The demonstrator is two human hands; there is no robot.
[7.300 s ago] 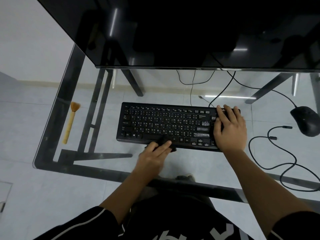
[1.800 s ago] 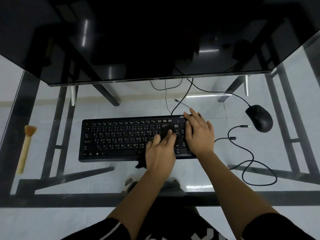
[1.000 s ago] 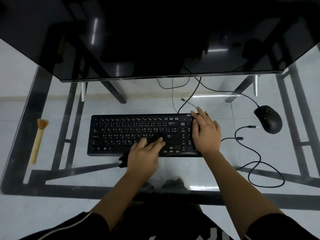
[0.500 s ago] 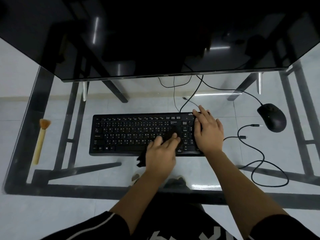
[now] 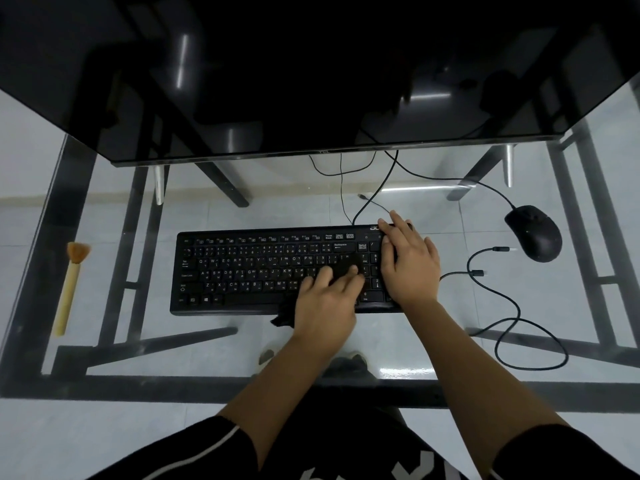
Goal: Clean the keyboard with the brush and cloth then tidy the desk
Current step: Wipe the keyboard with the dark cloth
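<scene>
Head camera: a black rectangular keyboard [image 5: 263, 268] lies on a clear glass desk [image 5: 138, 386], in front of a large black monitor [image 5: 311, 81]. The left hand [image 5: 325, 306], fingers flat, presses a black cloth [image 5: 284, 311] onto the right-hand keys, one corner overhanging the keyboard's front edge. The right hand [image 5: 408, 268] lies flat on the number pad, grasping nothing. A tan wooden brush [image 5: 71, 289] lies well apart by the desk's left edge, with open glass between; a black mouse [image 5: 535, 233] and a loose black cable [image 5: 512, 317] lie to the right.

A black-framed glass desk [image 5: 138, 388] stands over pale floor tiles [image 5: 52, 441].
</scene>
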